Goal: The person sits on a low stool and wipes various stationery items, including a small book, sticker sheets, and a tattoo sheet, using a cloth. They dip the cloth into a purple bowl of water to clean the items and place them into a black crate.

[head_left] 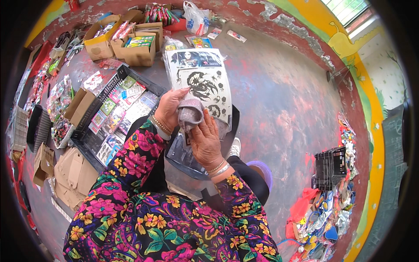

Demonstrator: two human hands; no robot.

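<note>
A stack of plastic-sleeved sheets (203,83) is held out in front of me, with black dragon-like and flower designs like temporary tattoos; a darker printed picture shows at its far end. My left hand (168,109) is closed on the stack's left edge, thumb on top. Bunched over the near end lies a greyish-pink cloth (190,112), against the left fingers. My right hand (205,142) has its fingers stretched out flat along the cloth and the lower edge of the sheets. What lies beneath its palm is hidden. A dark plastic bin (181,158) stands below my hands.
A black crate (89,142) with colourful packaged cards stands at left. Flattened cardboard (75,177) lies nearer me. Open cardboard boxes (102,46) of goods and a white plastic bag (196,19) line the far wall. At right are a black basket (330,168) and heaped small goods (323,220).
</note>
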